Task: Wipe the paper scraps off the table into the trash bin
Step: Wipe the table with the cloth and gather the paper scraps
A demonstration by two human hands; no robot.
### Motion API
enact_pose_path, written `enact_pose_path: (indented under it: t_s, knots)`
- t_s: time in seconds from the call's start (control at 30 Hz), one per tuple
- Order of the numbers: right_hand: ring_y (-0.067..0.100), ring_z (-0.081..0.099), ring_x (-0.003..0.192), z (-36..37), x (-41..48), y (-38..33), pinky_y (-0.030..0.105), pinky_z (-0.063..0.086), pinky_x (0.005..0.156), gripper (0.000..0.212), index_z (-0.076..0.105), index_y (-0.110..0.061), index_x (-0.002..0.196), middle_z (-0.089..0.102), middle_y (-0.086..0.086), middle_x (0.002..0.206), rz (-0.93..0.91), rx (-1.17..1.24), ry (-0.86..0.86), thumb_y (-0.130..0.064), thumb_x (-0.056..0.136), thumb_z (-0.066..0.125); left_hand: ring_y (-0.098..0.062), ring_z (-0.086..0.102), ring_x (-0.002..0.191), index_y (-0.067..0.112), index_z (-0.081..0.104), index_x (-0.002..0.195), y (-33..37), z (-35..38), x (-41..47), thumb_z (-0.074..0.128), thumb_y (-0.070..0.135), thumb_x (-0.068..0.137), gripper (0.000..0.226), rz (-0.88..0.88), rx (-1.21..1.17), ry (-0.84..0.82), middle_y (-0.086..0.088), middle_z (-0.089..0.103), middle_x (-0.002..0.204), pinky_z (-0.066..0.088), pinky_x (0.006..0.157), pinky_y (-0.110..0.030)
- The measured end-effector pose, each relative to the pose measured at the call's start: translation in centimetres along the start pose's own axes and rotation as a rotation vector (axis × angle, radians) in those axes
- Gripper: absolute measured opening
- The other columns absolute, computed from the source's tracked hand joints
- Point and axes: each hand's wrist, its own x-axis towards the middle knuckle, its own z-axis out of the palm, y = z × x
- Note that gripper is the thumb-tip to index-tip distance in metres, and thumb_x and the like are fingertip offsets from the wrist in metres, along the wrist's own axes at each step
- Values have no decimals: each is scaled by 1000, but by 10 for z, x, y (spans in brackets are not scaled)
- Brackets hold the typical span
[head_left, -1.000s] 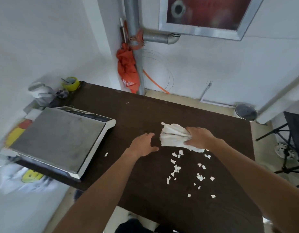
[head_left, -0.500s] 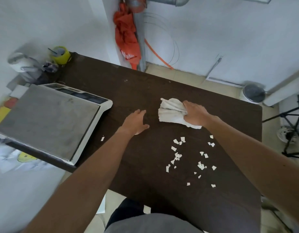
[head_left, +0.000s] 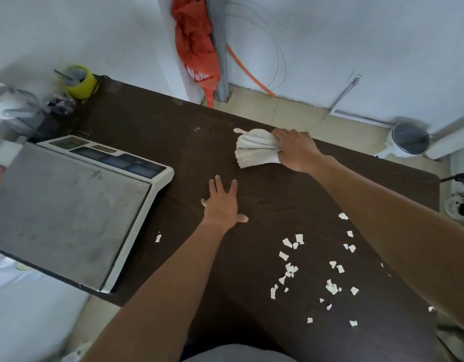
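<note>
On my far left the scale (head_left: 69, 205) sits on the table (head_left: 147, 121), with one stray scrap (head_left: 158, 237) just off its near corner. Next comes the left hand (head_left: 223, 205), flat on the table, fingers (head_left: 217, 184) straight and spread wide, holding nothing; a second ago they were curled closer together. Beyond it lies the cloth (head_left: 254, 148), bunched in the right hand (head_left: 296, 150), whose fingers are curled round its end. A second ago the cloth touched the top of the scraps (head_left: 317, 270). Now it sits near the far edge, well apart from them. The scraps look unmoved, spread over the near right of the table. The bin (head_left: 409, 138) stands on the floor past the far right corner. I judge no wiping has started, and the cloth must get behind the scraps first.
</note>
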Motion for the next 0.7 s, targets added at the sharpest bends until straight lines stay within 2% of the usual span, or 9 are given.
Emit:
enact_pose_path:
  t_s: [0.13,0.2,0.37,0.53,0.7]
  knots:
    - [29,55,107,17,31,-17,44,36,100,48,46,-18,130,59,5,116,-20,66,143,-9,84,58,-36,-12,155,29,-1,162,1,1,5,80,53,78,119,-14,-6,-8,-17,-17,167,26,117,-63]
    - [29,54,112,25,43,-23,45,34,104,53,45,-18,134,58,6,122,-30,63,160,-10,84,59,-37,-11,155,28,0,162,2,2,6,81,53,77,120,-15,7,-6,-18,-16,167,28,116,-62]
    - [31,52,118,23,54,-24,46,34,102,55,43,-20,140,56,7,131,23,48,-5,-19,87,56,-38,-9,155,23,-1,162,4,3,7,82,53,76,123,-29,13,1,-18,-13,167,30,116,-60]
    - [29,55,112,22,22,-20,46,40,96,52,45,-24,138,59,5,122,63,49,-104,-19,88,53,-32,-10,156,3,-4,160,8,3,7,84,52,74,133,-82,-6,11,-15,-14,168,30,119,-57]
    - [26,56,106,39,-37,-11,43,39,95,55,47,-24,139,60,2,114,67,125,-64,-17,85,55,-32,-9,156,1,-4,160,9,2,4,86,50,72,135,-92,-25,21,-16,-14,168,31,119,-57]
